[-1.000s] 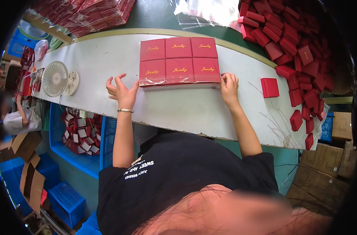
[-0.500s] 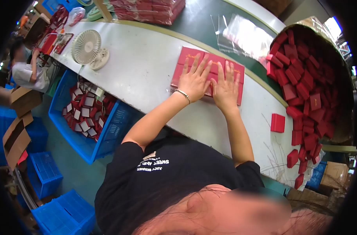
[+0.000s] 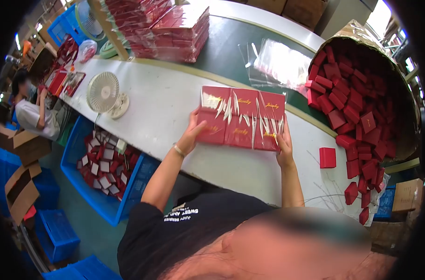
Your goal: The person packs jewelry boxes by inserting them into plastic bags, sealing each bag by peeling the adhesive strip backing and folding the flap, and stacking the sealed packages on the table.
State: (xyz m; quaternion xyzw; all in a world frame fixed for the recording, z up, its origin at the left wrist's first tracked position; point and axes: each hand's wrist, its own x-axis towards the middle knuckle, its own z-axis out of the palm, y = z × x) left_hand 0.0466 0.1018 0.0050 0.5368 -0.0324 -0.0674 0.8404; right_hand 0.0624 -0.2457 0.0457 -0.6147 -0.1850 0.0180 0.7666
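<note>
A flat pack of several red jewelry boxes (image 3: 241,131) with gold lettering is wrapped in clear, shiny, wrinkled plastic. Both hands grip it at its two ends above the white tabletop. My left hand (image 3: 191,136) has its thumb over the near left corner and its fingers along the left edge. At the right edge my right hand (image 3: 284,145) is closed on the near right corner. Some of the fingers are hidden under or behind the pack. To the right, a single red box (image 3: 327,157) lies on the table.
Stacked wrapped packs (image 3: 182,35) stand at the back left, near clear plastic bags (image 3: 282,63). A carton (image 3: 345,31) on its side spills red boxes at right. A fan (image 3: 103,92) stands at left, above a blue crate (image 3: 124,205) of boxes. A person (image 3: 33,109) sits far left.
Both hands were lying flat on top of the pack. Now they have spread to its ends and hold it, and it has come nearer to me. The view has shifted.
</note>
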